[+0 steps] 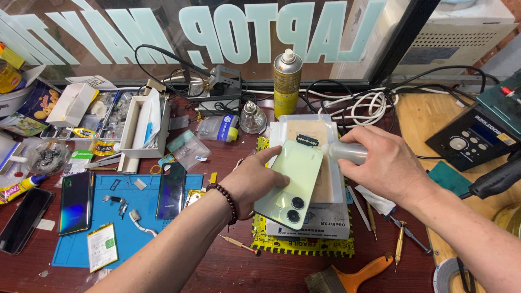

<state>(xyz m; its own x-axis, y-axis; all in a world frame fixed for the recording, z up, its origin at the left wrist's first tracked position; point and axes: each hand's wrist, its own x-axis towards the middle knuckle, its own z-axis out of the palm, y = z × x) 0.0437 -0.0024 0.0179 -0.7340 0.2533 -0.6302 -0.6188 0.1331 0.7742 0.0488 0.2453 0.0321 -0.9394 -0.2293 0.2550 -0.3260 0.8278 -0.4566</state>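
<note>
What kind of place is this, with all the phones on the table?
Most likely a phone repair bench. The left hand steadies a pale green phone lying back up on a white machine, more phones lie on a blue work mat, and small screwdrivers sit nearby.

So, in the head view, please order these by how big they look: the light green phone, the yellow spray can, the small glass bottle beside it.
1. Light green phone, under the left hand; it lies nearer the camera, which enlarges it.
2. Yellow spray can.
3. Small glass bottle, clearly the smallest.
</note>
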